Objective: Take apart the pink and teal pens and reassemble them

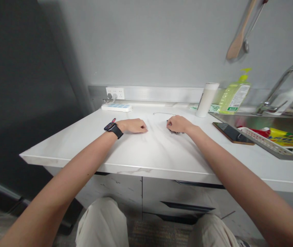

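Note:
My left hand rests low over the white countertop, its fingers curled and pressed together. Whether anything sits in that grip is hidden. A dark smartwatch is strapped on the left wrist, and a small red-and-dark stick-like item pokes out behind it. To the right, my right hand is closed, knuckles up, against the counter. Small dark, spiky bits show under its fingers; their kind is unclear. Just behind this hand lies a thin bent wire or cord.
A power strip lies below a wall socket. At right stand a white cylindrical container and a yellow-green pump bottle. A phone lies beside the sink, which holds colourful packets. A wooden spatula hangs above.

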`<state>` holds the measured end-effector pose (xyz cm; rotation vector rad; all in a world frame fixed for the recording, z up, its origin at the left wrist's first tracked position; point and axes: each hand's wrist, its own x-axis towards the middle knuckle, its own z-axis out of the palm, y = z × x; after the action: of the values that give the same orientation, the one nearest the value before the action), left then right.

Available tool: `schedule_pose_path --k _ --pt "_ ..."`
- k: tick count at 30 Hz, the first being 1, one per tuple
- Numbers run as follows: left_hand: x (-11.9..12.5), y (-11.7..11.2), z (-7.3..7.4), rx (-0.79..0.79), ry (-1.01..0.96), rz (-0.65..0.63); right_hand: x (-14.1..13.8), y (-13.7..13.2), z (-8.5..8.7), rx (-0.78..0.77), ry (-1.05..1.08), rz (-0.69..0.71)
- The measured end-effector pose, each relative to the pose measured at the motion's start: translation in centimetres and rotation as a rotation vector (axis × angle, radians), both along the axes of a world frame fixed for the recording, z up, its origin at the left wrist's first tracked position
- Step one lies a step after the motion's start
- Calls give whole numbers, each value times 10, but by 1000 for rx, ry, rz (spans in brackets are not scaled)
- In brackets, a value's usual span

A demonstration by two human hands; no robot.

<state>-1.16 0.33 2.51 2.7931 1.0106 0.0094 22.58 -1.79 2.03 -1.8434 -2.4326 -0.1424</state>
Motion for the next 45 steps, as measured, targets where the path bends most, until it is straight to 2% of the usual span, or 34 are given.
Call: schedule_pose_path --k 6,13,20,28,35,38,40,42,45 --pt "-1 2 -2 0 -2 -5 -2 -3 3 6 -44 -5" --pt "0 1 -1 -13 -20 16 -5 -5 2 96 -89 -15" --pt "1 -1 1 -23 -23 33 -6 -7 4 49 -65 -26" --pt "0 -2 2 0 21 27 -4 -1 -2 -9 8 -66" --pt "3 -2 0 -1 21 20 -5 -1 -2 15 -3 -76" --pt "-2 3 4 18 35 27 -4 -3 0 59 14 -96" --pt "-17 10 12 82 43 121 -3 -4 1 87 47 -113" --pt "-43 18 21 186 43 334 -2 -3 2 105 70 -120" --pt "-90 29 30 204 75 636 -2 -2 2 117 84 -120"
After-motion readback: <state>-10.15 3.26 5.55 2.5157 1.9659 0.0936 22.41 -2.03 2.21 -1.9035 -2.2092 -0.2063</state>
